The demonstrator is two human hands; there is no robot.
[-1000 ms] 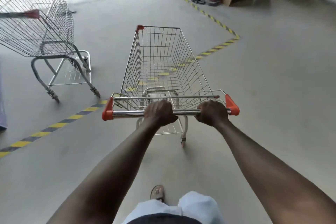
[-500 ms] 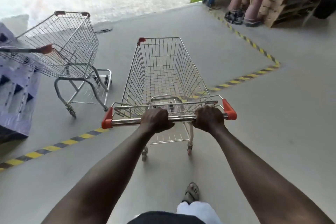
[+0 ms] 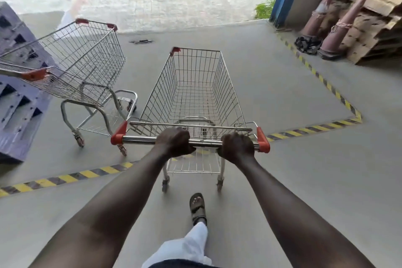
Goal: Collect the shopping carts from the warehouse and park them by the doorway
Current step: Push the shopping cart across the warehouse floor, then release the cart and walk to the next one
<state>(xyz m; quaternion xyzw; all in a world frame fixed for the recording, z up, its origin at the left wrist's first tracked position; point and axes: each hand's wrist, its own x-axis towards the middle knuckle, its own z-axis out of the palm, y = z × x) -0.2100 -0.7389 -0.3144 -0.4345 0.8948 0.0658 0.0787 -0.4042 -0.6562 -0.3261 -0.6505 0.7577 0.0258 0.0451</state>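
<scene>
Both hands are on the job: left hand (image 3: pixel 174 142) and right hand (image 3: pixel 237 147) each wrapped tight round the handle (image 3: pixel 139 139) of the cart (image 3: pixel 195 93), fingers curled over the steel bar, arms out straight; the basket is bare, nose aimed at the doorway (image 3: pixel 185 26); a sandal (image 3: pixel 197 205) is planted on the floor (image 3: pixel 304 180) right behind the rear wheels.

Where are we in the job? One parked cart (image 3: pixel 87 56) sits off to the left, just beside this one and close to the bright opening, next to a purple pallet (image 3: pixel 15 111); that one looks delivered. The cart in hand straddles the yellow-and-black tape (image 3: pixel 65 177), front end over it, rear wheels on the near side; I'd call it most of the way there, with the last stretch, the line-up beside or behind the parked cart and the release yet to come. How many carts wait back in the warehouse, nobody can say from this angle.

On the right, cones (image 3: pixel 339 35) lean by the wall, well apart from the route.

Writing? None to read; the orange end caps on the handle are plain, no logo, no label, no number on either cart.
</scene>
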